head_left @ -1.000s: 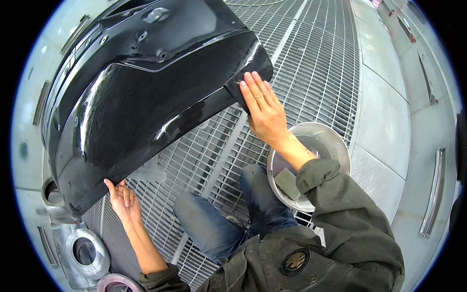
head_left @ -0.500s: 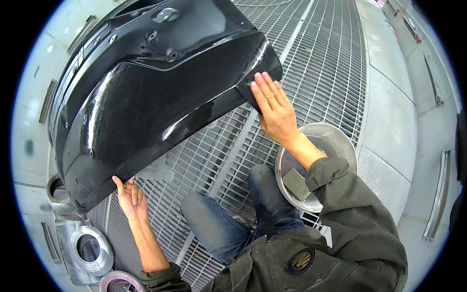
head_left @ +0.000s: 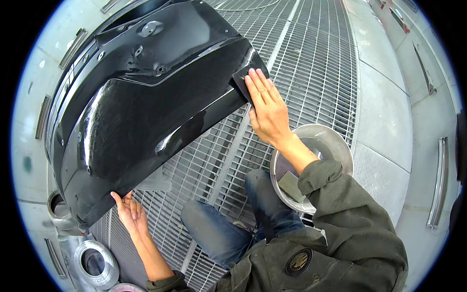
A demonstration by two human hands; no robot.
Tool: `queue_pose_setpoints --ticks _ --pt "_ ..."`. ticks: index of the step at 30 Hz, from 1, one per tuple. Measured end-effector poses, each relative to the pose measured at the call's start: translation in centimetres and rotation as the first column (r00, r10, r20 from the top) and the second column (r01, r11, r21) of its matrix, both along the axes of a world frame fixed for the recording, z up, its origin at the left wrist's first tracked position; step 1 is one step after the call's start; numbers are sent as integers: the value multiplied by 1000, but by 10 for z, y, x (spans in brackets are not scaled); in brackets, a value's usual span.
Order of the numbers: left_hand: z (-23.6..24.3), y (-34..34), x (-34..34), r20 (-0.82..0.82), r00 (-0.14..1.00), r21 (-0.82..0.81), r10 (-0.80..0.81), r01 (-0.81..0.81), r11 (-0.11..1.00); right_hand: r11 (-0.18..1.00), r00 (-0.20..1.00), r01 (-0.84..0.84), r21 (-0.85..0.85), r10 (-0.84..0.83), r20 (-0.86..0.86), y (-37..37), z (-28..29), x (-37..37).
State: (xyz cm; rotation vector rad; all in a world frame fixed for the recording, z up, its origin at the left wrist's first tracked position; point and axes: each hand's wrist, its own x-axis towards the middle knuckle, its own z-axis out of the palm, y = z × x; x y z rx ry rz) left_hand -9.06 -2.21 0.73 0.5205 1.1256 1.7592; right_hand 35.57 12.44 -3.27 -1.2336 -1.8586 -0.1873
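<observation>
A glossy black, moulded panel [head_left: 146, 112], apparently a vehicle part, spans the upper left. My left hand [head_left: 129, 209] grips its lower edge near the left corner, thumb and fingers at the edge. My right hand [head_left: 267, 109] holds a dark, flat pad or sheet [head_left: 241, 82] against the panel's right end, its fingers straight and pressed together over it. Below my right forearm, a steel bowl [head_left: 340, 151] holds liquid and a flat olive-green pad [head_left: 289, 187].
I am low over a metal grating floor [head_left: 316, 73], my knees below the panel. Metal rings [head_left: 87, 272] lie at lower left. A plain strip of flooring [head_left: 379, 121] and a pale wall [head_left: 423, 121] run along the right. A hose [head_left: 248, 7] lies at the top.
My right hand and the dark pad have moved slightly up the panel's right end. The panel and my left hand appear a little lower in the picture.
</observation>
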Motion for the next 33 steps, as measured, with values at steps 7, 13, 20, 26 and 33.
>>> queue_pose_setpoints --ticks 7,13,20,26,33 --pt "-4 1 -3 0 1000 18 -18 18 1000 996 996 93 -5 -93 -3 -13 -8 -10" --pt "-4 6 8 -10 999 21 44 -44 999 983 982 181 -39 -183 -43 -22 -6 -20" --pt "-9 7 0 -23 999 30 31 -30 999 973 974 224 -61 -225 -22 -27 1 -17" --pt "-10 5 -5 -27 998 43 -52 53 998 955 954 294 -42 -296 -43 -8 1 -9" --pt "-8 7 -1 -41 999 28 23 -22 999 953 953 301 -23 -301 12 -1 6 1"
